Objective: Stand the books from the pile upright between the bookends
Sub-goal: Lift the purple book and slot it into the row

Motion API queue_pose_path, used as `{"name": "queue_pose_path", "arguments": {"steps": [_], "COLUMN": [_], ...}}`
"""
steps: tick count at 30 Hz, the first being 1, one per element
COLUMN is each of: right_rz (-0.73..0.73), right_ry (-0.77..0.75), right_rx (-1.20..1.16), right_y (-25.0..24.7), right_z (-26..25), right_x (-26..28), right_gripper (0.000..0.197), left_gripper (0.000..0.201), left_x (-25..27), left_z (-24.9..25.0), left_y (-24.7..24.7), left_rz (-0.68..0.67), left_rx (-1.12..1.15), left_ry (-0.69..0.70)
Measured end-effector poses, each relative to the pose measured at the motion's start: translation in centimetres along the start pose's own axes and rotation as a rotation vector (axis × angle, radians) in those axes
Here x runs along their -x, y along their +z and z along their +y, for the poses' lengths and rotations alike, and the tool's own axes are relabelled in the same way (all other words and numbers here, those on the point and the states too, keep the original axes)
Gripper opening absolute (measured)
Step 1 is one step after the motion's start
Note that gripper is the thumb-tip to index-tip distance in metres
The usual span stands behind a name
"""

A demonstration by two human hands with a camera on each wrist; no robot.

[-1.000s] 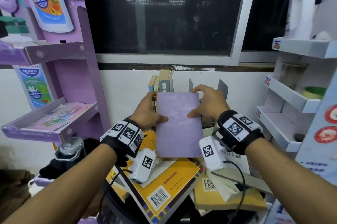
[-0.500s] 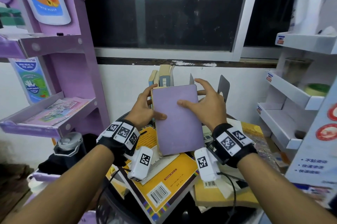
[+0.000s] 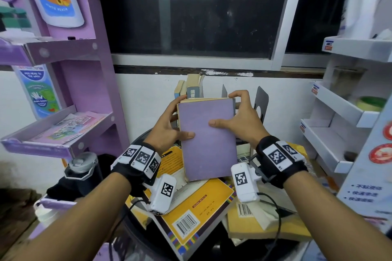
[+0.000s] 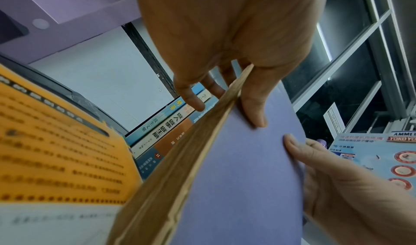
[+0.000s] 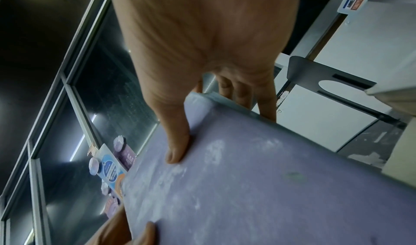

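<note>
A purple-covered book (image 3: 209, 139) (image 4: 236, 168) (image 5: 258, 177) is held tilted above the pile (image 3: 191, 207) of yellow books. My left hand (image 3: 169, 125) grips its left edge, thumb on the cover (image 4: 254, 110). My right hand (image 3: 239, 118) grips the right side, thumb on the cover (image 5: 178, 142), fingers curled over the far top corner. Behind it a few books (image 3: 192, 88) (image 4: 162, 133) stand upright. One grey metal bookend (image 3: 262, 103) (image 5: 326, 78) stands to the right, and a second bookend (image 3: 224, 91) pokes up behind the book.
A purple display rack (image 3: 70, 95) stands at the left, white shelves (image 3: 339, 112) at the right. A dark window (image 3: 191, 10) and white wall are behind. A black bottle (image 3: 82, 167) sits low at the left.
Both hands have carried the purple book up and away, toward the standing books. My right thumb has slid onto the middle of the cover and the fingers have hooked over the top corner.
</note>
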State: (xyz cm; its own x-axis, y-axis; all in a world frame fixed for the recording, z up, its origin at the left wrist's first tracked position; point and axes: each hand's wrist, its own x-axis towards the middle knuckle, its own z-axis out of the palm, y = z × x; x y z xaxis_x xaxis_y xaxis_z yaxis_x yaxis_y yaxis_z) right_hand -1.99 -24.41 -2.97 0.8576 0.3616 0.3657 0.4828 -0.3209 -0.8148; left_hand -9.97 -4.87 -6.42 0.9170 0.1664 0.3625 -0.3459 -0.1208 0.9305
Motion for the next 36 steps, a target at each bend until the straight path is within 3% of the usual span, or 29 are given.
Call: {"name": "queue_pose_path", "arguments": {"steps": [6, 11, 18, 21, 25, 28, 36], "right_rz": [0.01, 0.011, -0.039, -0.075, -0.181, -0.245, -0.23], "right_ry": [-0.033, -0.05, -0.051, -0.049, -0.039, -0.04, -0.06], "right_rx": [-0.008, -0.024, -0.022, -0.001, 0.039, 0.056, 0.127], "right_y": [-0.7, -0.8, -2.1, -2.6, -3.3, -3.8, -3.5], "right_z": [-0.1, -0.4, -0.5, -0.9, -1.6, -2.0, -2.6], "right_x": [0.1, 0.5, 0.8, 0.7, 0.3, 0.2, 0.4], "right_gripper": [0.079, 0.085, 0.071, 0.069, 0.06, 0.057, 0.063], "left_gripper": [0.091, 0.076, 0.049, 0.041, 0.044, 0.031, 0.042], "left_x": [0.3, -0.4, -1.2, -1.5, -1.9, -2.0, -2.5], "left_z": [-0.9, -0.9, -0.3, 0.0, 0.6, 0.8, 1.2], "left_y": [1.1, 2.8, 4.3, 4.0, 3.7, 3.2, 2.8], "left_rz": [0.043, 0.1, 0.203, 0.184, 0.117, 0.046, 0.002], "left_rx": [0.097, 0.237, 0.23, 0.226, 0.219, 0.241, 0.17], "left_ry": [-0.024, -0.02, -0.02, -0.021, -0.025, -0.04, -0.06]}}
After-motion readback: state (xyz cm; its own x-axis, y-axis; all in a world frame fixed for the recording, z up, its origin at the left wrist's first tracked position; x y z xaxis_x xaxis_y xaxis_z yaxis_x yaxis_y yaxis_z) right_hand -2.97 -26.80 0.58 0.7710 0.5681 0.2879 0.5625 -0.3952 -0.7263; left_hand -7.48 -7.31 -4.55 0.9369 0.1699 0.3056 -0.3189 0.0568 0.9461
